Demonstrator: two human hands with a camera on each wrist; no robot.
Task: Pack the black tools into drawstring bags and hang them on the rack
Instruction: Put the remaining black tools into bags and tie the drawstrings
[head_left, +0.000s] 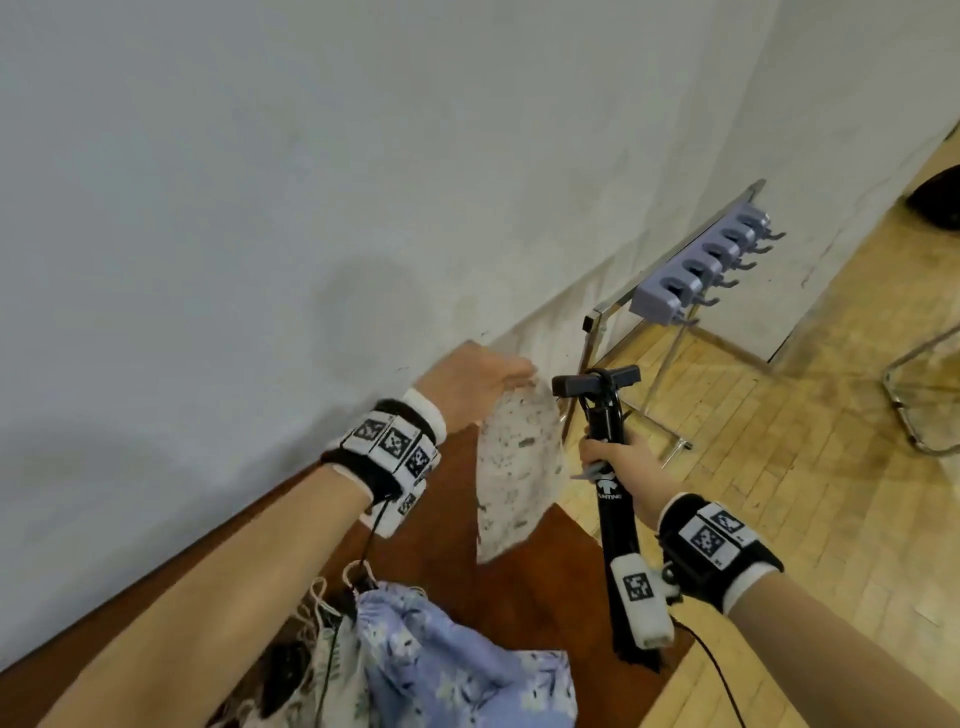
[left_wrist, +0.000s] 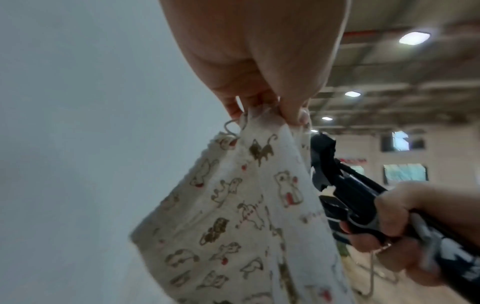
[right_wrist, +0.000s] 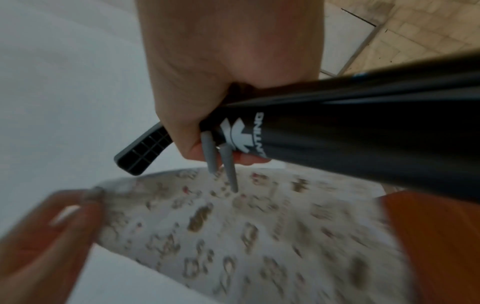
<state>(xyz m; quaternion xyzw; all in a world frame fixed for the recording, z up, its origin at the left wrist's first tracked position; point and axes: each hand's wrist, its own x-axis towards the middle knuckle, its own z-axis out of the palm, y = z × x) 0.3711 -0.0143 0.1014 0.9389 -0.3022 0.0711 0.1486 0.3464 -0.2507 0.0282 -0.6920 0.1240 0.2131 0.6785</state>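
We count one black tool (head_left: 612, 467), three drawstring bags — one cat-print (head_left: 514, 467), one blue floral (head_left: 441, 654), one partly hidden (head_left: 311, 665). One rack (head_left: 691, 275) carries five grey holders, and two hands show.

Cat-print bag (right_wrist: 233, 236): blurred in the right wrist view, print unreadable; lower part cut off by the left wrist frame's bottom edge.
Pump (head_left: 615, 499): foot hidden behind a wrist tag; white lettering partly covered by the right hand (head_left: 618, 467).
Left hand (right_wrist: 44, 236): blurred, cropped at the right wrist frame's corner.
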